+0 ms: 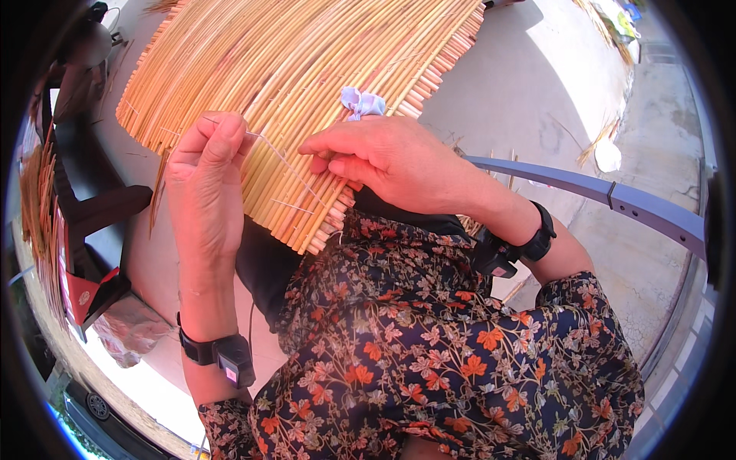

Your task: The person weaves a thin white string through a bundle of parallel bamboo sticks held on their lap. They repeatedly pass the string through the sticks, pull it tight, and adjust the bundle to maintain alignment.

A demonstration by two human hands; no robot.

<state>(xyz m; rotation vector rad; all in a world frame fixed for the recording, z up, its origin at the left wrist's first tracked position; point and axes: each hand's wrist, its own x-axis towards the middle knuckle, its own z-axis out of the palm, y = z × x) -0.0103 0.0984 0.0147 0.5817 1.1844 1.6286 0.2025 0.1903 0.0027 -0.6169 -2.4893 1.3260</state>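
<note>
A mat of straw-coloured reed stalks (253, 69), laid side by side and stitched across with pale thread, slants from my lap to the far side. My left hand (208, 169) is raised beside its left edge, thumb and fingers pinched on a white thread (280, 153). That thread runs slackly down over the stalks toward the mat's near corner. A thin tip beyond the left fingertips is too small to name. Low over the mat, my right hand (391, 161) has its thumb and fingers closed together; what they hold is hidden. Bluish-white cloth (362, 102) shows just behind its knuckles.
A blue-grey curved metal bar (583, 188) passes on the right. At the left stand a dark chair-like frame (100, 207) and a bundle of dry stalks (38, 199). Crumpled clear plastic (130, 326) lies on the floor below. Black bands with small devices circle both my wrists.
</note>
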